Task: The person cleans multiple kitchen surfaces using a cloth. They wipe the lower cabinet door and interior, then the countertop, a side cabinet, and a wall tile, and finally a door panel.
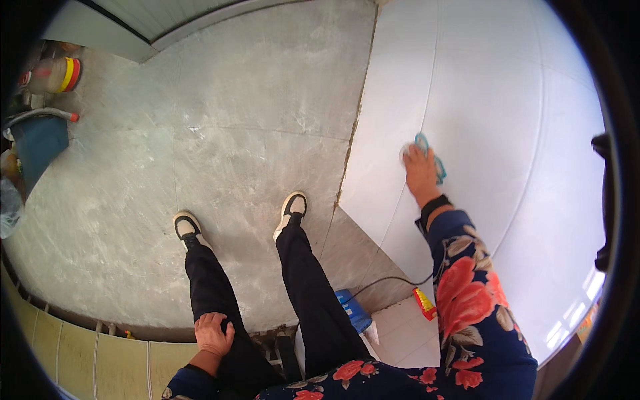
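My right hand [421, 170] presses a teal-and-white cloth [440, 170] against the white tiled wall [480, 135]. Bits of the cloth stick out past the fingers, which are blurred; the rest is hidden under the palm. A dark band circles that wrist, and the arm wears a navy sleeve [465, 295] with coral flowers. Lower left, my left hand [214, 331] lies on the knee of my black trousers [212, 285], holding nothing. My shoes [187, 227] in cream and black stand apart on the grey floor.
Grey floor tiles [250, 155] show white smears. Along the left side are a plastic jar [55, 75], a hose [50, 112] and a blue-grey container [42, 145]. By my right leg lie a blue object [352, 310], a cable [385, 279] and a red-yellow packet [425, 303].
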`<state>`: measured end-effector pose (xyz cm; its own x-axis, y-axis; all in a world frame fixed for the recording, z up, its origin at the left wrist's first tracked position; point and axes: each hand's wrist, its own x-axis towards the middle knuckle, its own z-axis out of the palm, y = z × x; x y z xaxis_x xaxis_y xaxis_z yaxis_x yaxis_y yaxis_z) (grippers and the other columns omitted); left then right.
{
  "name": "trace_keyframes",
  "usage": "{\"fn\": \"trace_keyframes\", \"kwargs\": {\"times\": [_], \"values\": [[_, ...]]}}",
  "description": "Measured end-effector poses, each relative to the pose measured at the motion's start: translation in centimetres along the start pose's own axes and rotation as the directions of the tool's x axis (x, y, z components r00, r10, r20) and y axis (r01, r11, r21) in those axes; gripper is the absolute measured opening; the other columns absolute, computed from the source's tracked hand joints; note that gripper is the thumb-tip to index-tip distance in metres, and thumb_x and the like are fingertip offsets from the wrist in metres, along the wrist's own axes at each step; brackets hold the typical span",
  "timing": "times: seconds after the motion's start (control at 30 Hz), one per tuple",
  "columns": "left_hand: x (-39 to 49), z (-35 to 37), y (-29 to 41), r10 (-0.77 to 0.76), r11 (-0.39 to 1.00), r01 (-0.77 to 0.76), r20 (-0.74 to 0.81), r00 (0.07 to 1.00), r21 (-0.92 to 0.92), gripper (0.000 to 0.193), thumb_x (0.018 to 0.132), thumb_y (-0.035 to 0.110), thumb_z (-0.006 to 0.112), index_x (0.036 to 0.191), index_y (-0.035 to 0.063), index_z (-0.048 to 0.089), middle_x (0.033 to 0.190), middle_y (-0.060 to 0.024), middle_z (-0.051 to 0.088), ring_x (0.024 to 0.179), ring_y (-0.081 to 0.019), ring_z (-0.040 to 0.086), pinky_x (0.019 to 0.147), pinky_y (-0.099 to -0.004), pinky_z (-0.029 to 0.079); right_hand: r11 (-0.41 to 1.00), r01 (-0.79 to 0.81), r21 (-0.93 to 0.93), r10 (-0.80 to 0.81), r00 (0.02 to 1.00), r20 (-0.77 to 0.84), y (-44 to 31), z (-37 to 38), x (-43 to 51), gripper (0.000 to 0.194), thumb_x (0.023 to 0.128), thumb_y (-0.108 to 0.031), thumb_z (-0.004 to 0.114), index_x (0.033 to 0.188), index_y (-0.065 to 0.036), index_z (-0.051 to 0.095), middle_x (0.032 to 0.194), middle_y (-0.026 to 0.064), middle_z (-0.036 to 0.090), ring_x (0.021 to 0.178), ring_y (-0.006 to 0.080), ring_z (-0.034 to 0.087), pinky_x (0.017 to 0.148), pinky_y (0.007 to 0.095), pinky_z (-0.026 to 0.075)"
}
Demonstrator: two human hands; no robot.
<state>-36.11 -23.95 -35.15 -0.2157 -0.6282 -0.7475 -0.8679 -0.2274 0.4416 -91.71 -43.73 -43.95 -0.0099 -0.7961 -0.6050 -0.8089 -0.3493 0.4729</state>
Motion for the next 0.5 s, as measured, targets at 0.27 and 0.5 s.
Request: {"fn": "trace_keyframes", "kwargs": {"times": [0.27,0.5], "values": [[1.1,-4.0,-1.9,0.017,0.999,-0.016,0.032,0.999,-0.030,0.020,0.067,0.023,0.058,0.081,0.0088,0.058,0.084,-0.0093,0.057,0.087,-0.0287,0.052,0.077,-0.0393,0.039,0.980,0.195,-0.034,-0.194,0.981,0.031,-3.2,-0.8,-10.9,0.029,0.078,-0.012,0.045,0.105,-0.007,0.056,0.119,0.0109,0.047,0.105,0.0241,0.043,0.101,0.0467,0.019],[2.4,-3.8,-0.5,-0.105,0.992,0.109,0.058,0.993,-0.068,0.019,0.068,0.023,0.057,0.081,0.0097,0.058,0.086,-0.0085,0.057,0.088,-0.0289,0.051,0.076,-0.0395,0.040,0.925,0.360,0.124,-0.379,0.899,0.217,-3.4,2.0,-5.2,0.025,0.077,-0.012,0.047,0.098,-0.008,0.059,0.116,0.0101,0.049,0.107,0.0235,0.042,0.101,0.0465,0.017]]}}
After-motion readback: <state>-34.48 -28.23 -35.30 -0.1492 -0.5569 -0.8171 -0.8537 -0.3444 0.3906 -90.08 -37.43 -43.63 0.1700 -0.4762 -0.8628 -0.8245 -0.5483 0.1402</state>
